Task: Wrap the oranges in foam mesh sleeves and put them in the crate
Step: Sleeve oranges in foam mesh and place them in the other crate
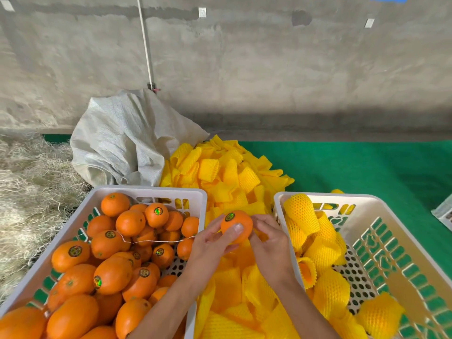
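Orange (236, 225) with a round sticker sits gripped in the left hand (212, 241), thumb across its front. Right hand (267, 238) pinches a yellow foam mesh sleeve (261, 235) touching it, between the two white crates (278, 201).

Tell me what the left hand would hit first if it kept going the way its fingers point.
The left hand, holding the orange, would probably meet the pile of sleeves first; depth is unclear.

Far side: rough grey concrete wall (244, 59) with a white pipe (145, 42) running down it, left of centre. Green mat (367, 167) covers the floor on the right, dry straw (29, 182) on the left. Crumpled white woven sack (117, 143) slumps at the wall's foot.
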Tool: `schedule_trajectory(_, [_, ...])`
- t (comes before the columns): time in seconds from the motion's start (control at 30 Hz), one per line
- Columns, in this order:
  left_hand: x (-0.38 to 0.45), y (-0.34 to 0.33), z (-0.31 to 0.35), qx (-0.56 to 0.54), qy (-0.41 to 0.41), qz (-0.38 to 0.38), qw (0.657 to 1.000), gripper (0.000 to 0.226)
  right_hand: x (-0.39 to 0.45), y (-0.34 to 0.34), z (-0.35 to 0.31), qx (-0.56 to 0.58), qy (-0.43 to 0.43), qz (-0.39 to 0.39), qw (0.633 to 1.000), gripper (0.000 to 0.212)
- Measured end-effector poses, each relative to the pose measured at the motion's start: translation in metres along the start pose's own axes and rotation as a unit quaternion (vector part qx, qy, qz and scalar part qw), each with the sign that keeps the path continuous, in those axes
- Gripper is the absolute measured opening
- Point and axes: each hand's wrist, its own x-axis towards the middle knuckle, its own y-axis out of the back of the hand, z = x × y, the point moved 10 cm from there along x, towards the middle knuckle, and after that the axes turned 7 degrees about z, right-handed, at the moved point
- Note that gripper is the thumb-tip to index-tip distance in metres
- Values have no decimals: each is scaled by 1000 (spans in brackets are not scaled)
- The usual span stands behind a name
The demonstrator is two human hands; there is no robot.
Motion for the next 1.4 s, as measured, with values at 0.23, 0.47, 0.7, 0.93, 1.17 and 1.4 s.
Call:
schedule_trajectory(0.23, [2,8,3,36,-36,52,997,47,0,5,14,156,-107,35,981,15])
schedule_trajectory(0.47, [0,-6,4,69,-33,-41,996,40,2,10,1,118,-78,20,990,17])
schedule_trajectory(0.7, [-5,-10,11,253,-96,12,963,39,-17,5,-65,-159,205,3,966,21])
schedule_trajectory(0.93, [2,9,-2,176,15,54,983,25,-29,-3,-86,-248,342,0,906,25])
schedule_trajectory(1.17, [1,12,11,94,-74,66,991,29,-43,-28,-84,-203,317,-72,924,23])
schedule_trajectory(1.4, [5,11,2,87,-33,72,993,22,-23,-1,-56,-145,121,16,982,41])
